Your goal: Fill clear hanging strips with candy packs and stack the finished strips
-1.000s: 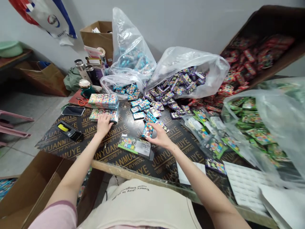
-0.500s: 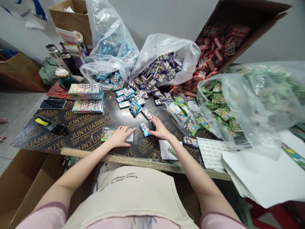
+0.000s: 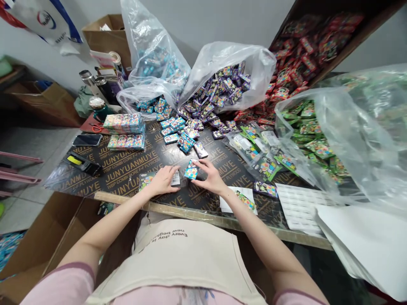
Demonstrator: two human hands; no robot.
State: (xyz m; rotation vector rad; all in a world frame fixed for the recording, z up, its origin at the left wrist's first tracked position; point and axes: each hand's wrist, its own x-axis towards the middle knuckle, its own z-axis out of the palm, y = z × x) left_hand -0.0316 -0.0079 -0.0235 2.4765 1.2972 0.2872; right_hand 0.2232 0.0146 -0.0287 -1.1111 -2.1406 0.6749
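Note:
My right hand [image 3: 210, 177] pinches a small blue card packet [image 3: 191, 170] just above the black plywood table [image 3: 127, 167]. My left hand [image 3: 163, 181] lies flat, fingers spread, on a clear sleeve with a green header card [image 3: 145, 179] near the table's front edge. Loose blue packets [image 3: 178, 129] lie scattered just beyond my hands. Two stacks of filled packs [image 3: 125, 131] stand to the left.
Clear bags of blue [image 3: 155, 70], purple [image 3: 222, 84] and green packets [image 3: 318, 135] and a box of red ones [image 3: 305, 46] ring the table's far side. A phone [image 3: 86, 140], tape dispenser [image 3: 82, 163], flasks [image 3: 92, 84] sit left. White sheets [image 3: 359, 241] lie right; a cardboard box [image 3: 34, 250] stands below left.
My left hand came back from the stacks to the clear sleeve at the front edge. My right hand lifted a blue packet and holds it beside the sleeve.

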